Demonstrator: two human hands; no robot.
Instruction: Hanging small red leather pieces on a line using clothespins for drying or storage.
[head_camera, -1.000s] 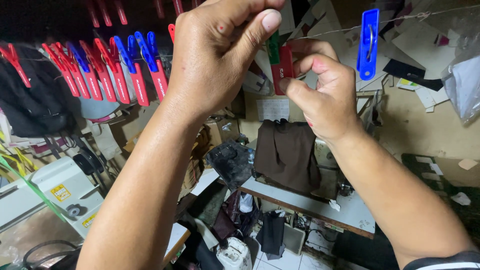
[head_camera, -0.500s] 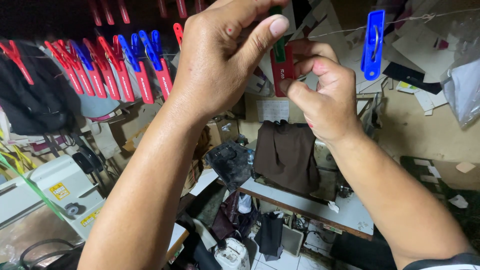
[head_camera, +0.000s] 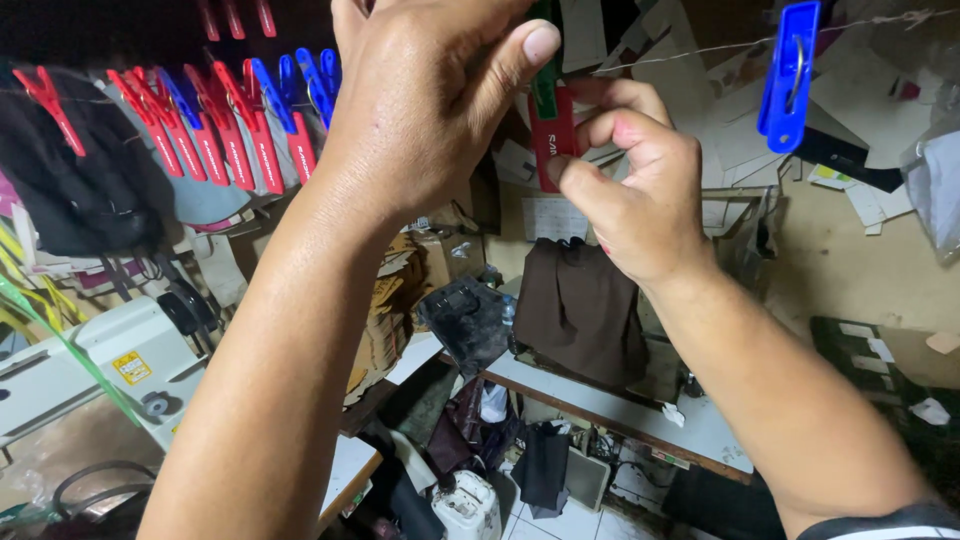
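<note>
My left hand (head_camera: 430, 100) is raised to a thin line (head_camera: 700, 45) overhead, its thumb pressed against a green clothespin (head_camera: 545, 85). Just below, my right hand (head_camera: 630, 190) pinches a red clothespin (head_camera: 555, 135) between thumb and fingers, touching the green one. Both pins sit close together at the line. A blue clothespin (head_camera: 790, 75) hangs alone on the line to the right of my hands.
A row of red and blue clothespins (head_camera: 230, 130) hangs at the left over dark garments (head_camera: 70, 190). Below are a white sewing machine (head_camera: 110, 370), a work table (head_camera: 620, 410) with a brown cloth (head_camera: 585, 310), and cluttered bags on the floor.
Both hands have drifted slightly right and up with the red and green pins. My right fingers have curled tighter around the red pin.
</note>
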